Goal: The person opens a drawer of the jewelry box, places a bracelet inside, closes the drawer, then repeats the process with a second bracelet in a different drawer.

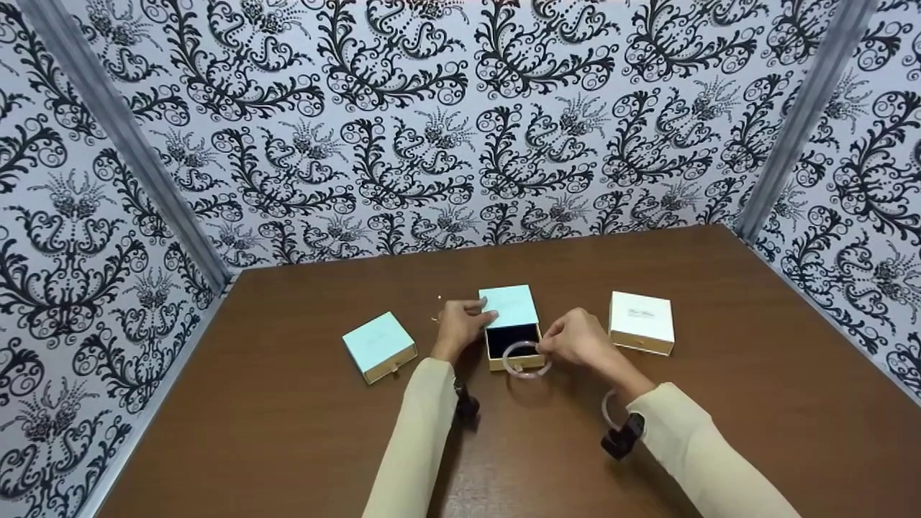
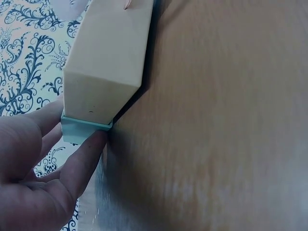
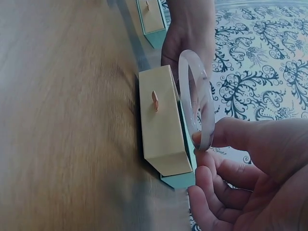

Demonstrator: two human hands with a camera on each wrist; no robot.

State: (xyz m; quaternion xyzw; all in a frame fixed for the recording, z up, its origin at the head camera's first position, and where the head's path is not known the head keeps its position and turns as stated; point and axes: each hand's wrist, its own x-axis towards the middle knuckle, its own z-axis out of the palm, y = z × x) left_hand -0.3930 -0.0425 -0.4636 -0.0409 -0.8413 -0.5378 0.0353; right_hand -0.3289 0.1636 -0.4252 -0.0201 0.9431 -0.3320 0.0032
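Note:
A light blue drawer box (image 1: 508, 306) lies in the middle with its cream drawer (image 1: 496, 365) pulled out toward me, showing a dark lining. My left hand (image 1: 460, 325) holds the blue sleeve at its left side. In the left wrist view, thumb and fingers of that hand grip the sleeve (image 2: 82, 131) beside the drawer (image 2: 103, 53). My right hand (image 1: 579, 338) pinches a translucent pale bangle (image 3: 208, 111) at its edge between thumb and fingers. In the head view the bangle (image 1: 509, 368) overlaps the drawer's front; a small pull tab (image 3: 155, 101) sticks out there.
A closed light blue box (image 1: 380, 342) sits at the left, and a closed white box (image 1: 640, 316) at the right. Another bangle (image 1: 606, 409) lies partly hidden behind my right wrist. Patterned panels (image 1: 432, 144) enclose the brown table (image 1: 288, 432) at back and sides.

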